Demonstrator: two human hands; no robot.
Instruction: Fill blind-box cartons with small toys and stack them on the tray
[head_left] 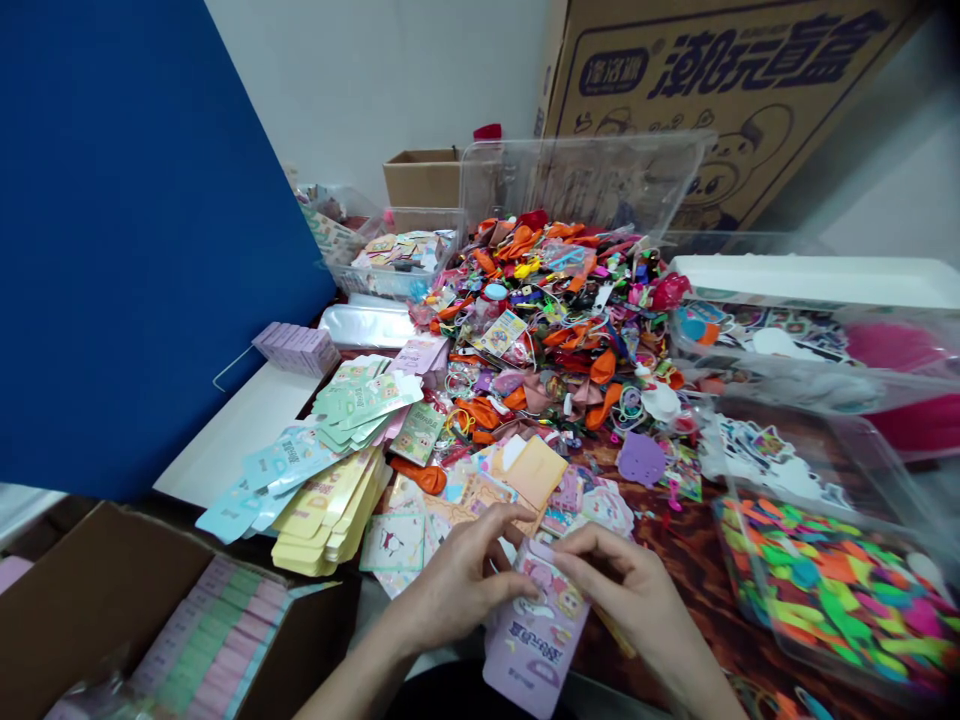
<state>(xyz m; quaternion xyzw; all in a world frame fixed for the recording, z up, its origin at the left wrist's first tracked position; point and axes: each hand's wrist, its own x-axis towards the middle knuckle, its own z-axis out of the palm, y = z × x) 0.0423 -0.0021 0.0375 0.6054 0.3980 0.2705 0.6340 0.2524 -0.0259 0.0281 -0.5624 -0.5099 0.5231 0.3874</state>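
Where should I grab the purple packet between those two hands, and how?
Probably by the lower end of the purple packet, coming from the person's side: thumb on the printed front, fingers behind. That end looks flat enough to pinch and sticks out uncovered toward the person, while the left hand and right hand are up around the other end.

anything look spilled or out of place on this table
Possibly: the mound of small toys sprawls loosely over the table, as if tipped out, and an orange balloon lies beside the yellow cartons, away from most others.
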